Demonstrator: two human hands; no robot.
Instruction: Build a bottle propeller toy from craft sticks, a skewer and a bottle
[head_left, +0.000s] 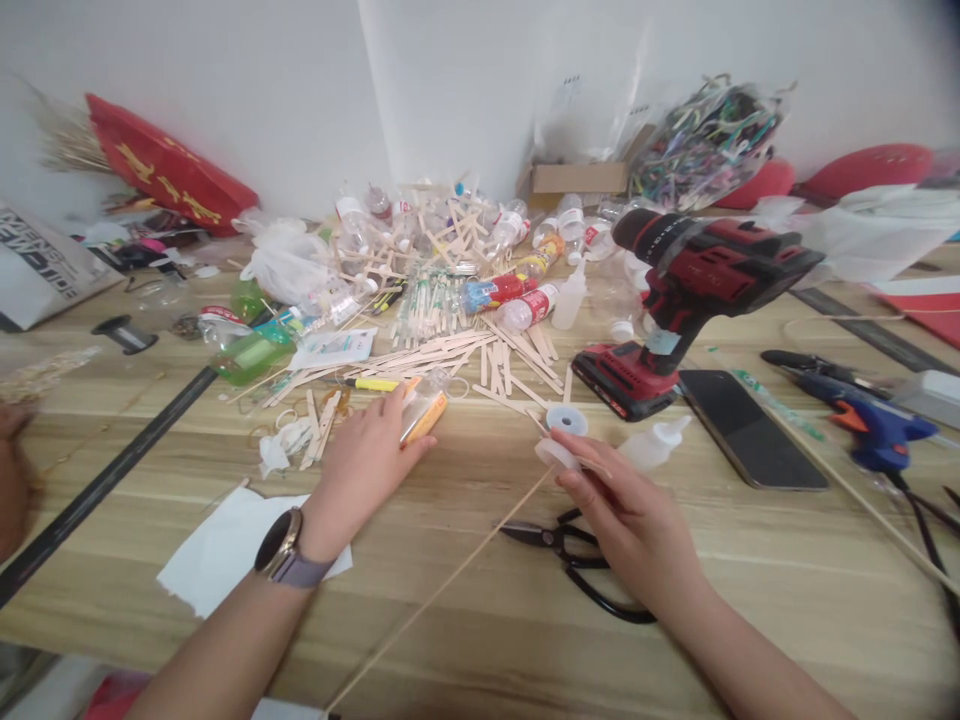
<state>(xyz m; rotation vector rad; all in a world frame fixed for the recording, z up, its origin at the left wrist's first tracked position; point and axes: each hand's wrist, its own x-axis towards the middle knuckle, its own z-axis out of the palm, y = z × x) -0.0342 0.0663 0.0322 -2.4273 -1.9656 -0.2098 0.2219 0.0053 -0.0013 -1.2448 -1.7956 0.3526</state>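
My left hand (379, 445), with a watch on its wrist, is closed round a small clear packet with an orange edge (424, 418) on the wooden table. Nearer the middle, my right hand (611, 490) pinches a round translucent white disc (556, 455) and a thin light stick (442, 590), which slants down to the lower left. Just behind the disc lies a pale blue-white spool (567, 420). Black-handled scissors (559, 540) lie partly beneath my right hand. A white sheet (217, 545) is left of my left wrist.
A red and black cordless drill (675, 300) stands at the right, beside a phone (754, 428) and a blue glue gun (870, 405). Wooden sticks (442, 355) and plastic bottles pile up at the back. A black strip (112, 480) crosses the left side, near another person's hand (11, 480).
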